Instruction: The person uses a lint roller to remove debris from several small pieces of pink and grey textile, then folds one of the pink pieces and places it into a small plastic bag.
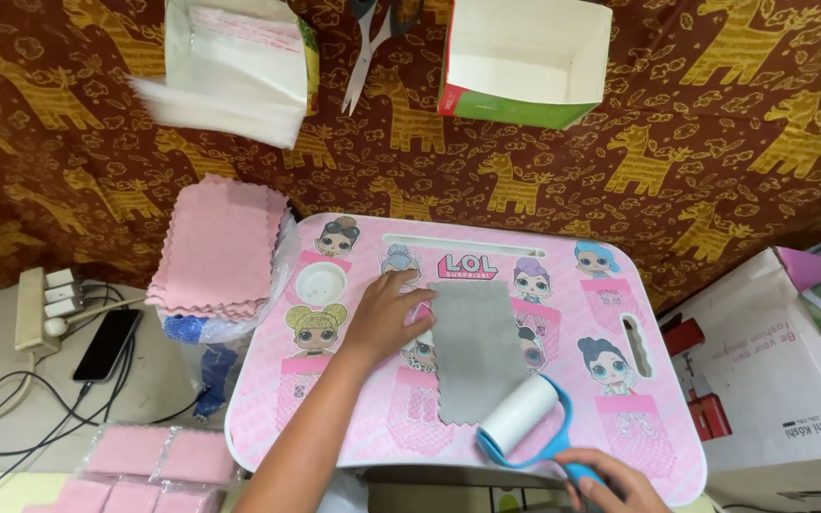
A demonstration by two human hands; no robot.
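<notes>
A grey rectangular cloth point(472, 347) with zigzag edges lies flat on a small pink lap table point(620, 285) printed with cartoon dolls. My left hand point(387, 313) rests open on the table, its fingertips pressing the cloth's left edge. My right hand point(610, 480) grips the blue handle of a lint roller point(523, 418), whose white roll sits at the cloth's lower right corner.
A stack of pink zigzag-edged cloths point(219, 247) sits left of the table. Packed pink cloths point(154, 465) lie at bottom left, near a phone point(106, 344) and power strip point(45, 304). Scissors point(368, 47), a bag box point(235, 66) and an open box point(525, 62) lie beyond. A cardboard box point(781, 361) stands right.
</notes>
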